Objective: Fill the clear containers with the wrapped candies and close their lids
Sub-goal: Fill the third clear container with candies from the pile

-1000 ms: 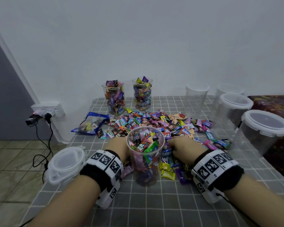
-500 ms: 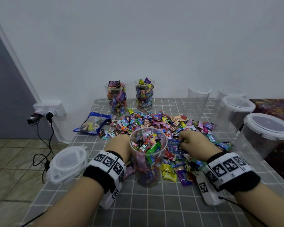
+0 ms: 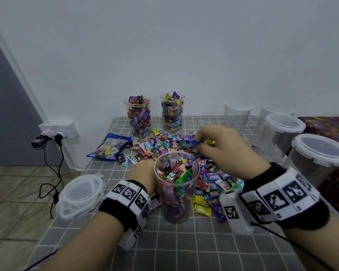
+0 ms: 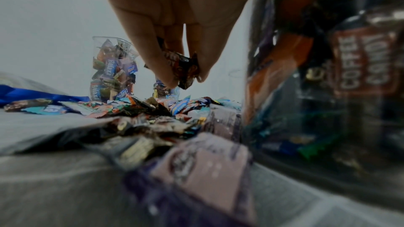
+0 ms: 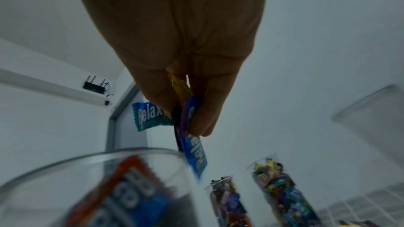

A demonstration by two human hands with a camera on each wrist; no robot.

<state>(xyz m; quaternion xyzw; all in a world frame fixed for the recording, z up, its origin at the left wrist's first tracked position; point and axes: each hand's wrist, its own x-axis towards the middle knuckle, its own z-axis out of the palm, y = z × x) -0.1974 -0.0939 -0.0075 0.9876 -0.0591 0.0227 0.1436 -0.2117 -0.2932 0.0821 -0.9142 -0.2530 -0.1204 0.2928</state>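
Clear plastic container [image 3: 177, 189], open top, stands on the grey checked surface [image 3: 184, 245] between both wrists, roughly 3/4 full of wrapped candies. Left hand [image 3: 143, 174] mostly hidden behind it in head view; left wrist view shows its fingers pinching a dark brown candy [image 4: 186, 68] just above the candy pile [image 3: 164, 145], label unreadable. Right hand [image 3: 221, 145] is raised over the far rim, gripping several candies [image 5: 186, 115]: teal "Relax…" wrapper w/ last letter covered by a finger, blue one reading "Rela…", plus purple and yellow, text not legible. Thru the container wall, left wrist view: "KOPIKO COFFEE", blurred. Two filled lidless containers [image 3: 138, 116] at back show "Relaxa". Lidded empty containers [image 3: 319, 159] at right, partly cut off. Stack of lids [image 3: 80, 194] at left edge.
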